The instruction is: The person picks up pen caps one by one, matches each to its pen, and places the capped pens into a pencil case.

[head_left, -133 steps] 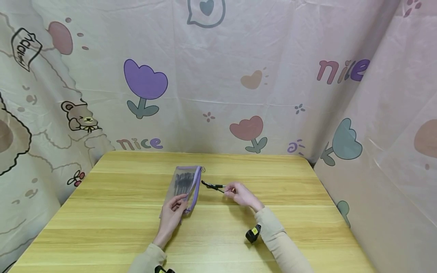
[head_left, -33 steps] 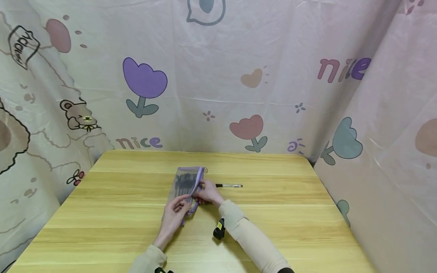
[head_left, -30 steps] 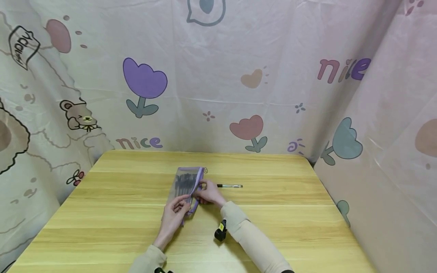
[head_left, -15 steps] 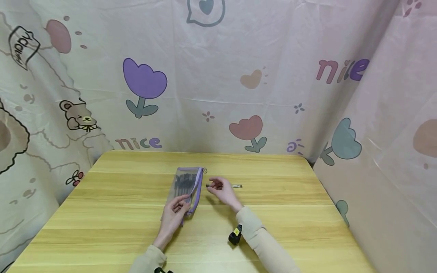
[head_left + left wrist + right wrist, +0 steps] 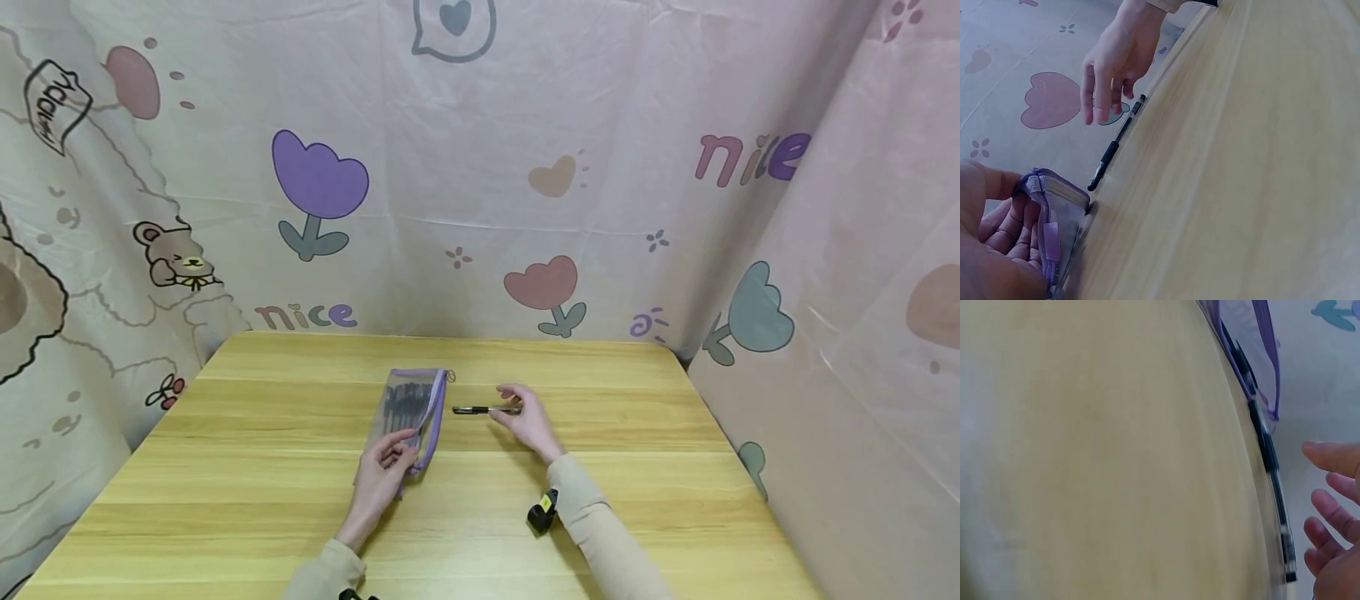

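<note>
A clear pencil pouch (image 5: 405, 404) with purple trim lies on the wooden table (image 5: 262, 467), with several dark pens inside. My left hand (image 5: 382, 467) grips its near end, fingers curled round the purple edge of the pouch (image 5: 1054, 212). A black pen (image 5: 476, 409) lies on the table just right of the pouch's opening. My right hand (image 5: 525, 417) hovers over the pen's right end with relaxed fingers and holds nothing. In the left wrist view the right hand (image 5: 1113, 62) hangs above the pen (image 5: 1113, 150). In the right wrist view the fingers (image 5: 1335, 506) stand apart from the pen (image 5: 1272, 475).
Printed cloth (image 5: 480, 192) with tulips and "nice" lettering walls the table at the back and both sides. A small black camera unit (image 5: 542, 510) sits at my right wrist. Bare wood lies left, right and in front of the pouch.
My right hand left the pouch's opening and moved right to the pen. The pen now lies a little closer to the pouch. My left hand kept its grip.
</note>
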A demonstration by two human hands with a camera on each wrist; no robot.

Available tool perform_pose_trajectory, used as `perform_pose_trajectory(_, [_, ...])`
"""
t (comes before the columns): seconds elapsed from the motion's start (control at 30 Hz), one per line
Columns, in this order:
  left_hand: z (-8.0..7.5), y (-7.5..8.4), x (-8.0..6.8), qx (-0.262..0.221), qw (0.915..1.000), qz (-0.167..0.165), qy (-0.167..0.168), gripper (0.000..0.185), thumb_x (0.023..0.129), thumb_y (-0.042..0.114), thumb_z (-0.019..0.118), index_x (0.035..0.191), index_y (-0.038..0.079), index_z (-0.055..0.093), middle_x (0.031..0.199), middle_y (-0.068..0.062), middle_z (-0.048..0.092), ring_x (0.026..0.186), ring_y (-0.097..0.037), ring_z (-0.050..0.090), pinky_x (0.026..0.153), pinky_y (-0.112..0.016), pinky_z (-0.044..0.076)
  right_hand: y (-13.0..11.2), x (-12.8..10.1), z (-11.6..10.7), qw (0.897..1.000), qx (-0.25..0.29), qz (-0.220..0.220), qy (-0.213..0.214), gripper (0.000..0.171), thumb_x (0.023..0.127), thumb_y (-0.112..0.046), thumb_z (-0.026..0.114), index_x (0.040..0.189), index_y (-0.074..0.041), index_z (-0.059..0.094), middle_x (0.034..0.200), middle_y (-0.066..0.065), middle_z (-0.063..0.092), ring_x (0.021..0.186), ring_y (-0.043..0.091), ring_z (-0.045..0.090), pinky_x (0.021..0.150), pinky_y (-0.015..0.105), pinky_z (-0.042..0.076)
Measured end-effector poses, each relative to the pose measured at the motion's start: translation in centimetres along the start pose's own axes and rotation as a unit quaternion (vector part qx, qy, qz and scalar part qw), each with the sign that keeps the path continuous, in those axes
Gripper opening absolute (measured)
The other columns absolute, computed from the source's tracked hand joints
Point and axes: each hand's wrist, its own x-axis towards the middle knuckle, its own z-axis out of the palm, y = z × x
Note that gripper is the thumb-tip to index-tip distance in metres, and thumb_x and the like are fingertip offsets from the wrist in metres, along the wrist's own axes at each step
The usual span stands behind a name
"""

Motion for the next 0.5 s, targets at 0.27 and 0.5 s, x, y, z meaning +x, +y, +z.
perform_pose_trajectory(0.27, [0.0, -0.1, 0.0, -0.004, 1.0000, 0.007, -0.002, 0.035, 0.093, 0.000, 0.065, 0.127, -0.007, 0.061, 0.095, -0.015, 0.068, 0.074, 0.000, 0.060, 0.067, -0.016, 0.051, 0.9, 0.4, -1.0, 0.996, -0.079, 0.029, 0.012, 0.046, 0.078, -0.017, 0.085, 0.120, -0.004, 0.069, 0.118, 0.016, 0.068, 0.110, 0.035, 0.058, 0.105, 0.056, 0.033])
perform_pose_trajectory(0.5, [0.1, -0.2, 0.0, -0.011, 0.9997, 0.021, 0.005, 0.031, 0.094, 0.000, 0.065, 0.124, -0.006, 0.063, 0.085, 0.002, 0.063, 0.068, -0.001, 0.059, 0.048, -0.019, 0.045, 1.3, 0.8, -1.2, 0.995, -0.089, 0.054, -0.011, 0.041, 0.078, -0.017, 0.086, 0.114, -0.006, 0.071, 0.114, 0.013, 0.070, 0.112, 0.034, 0.057, 0.106, 0.055, 0.028])
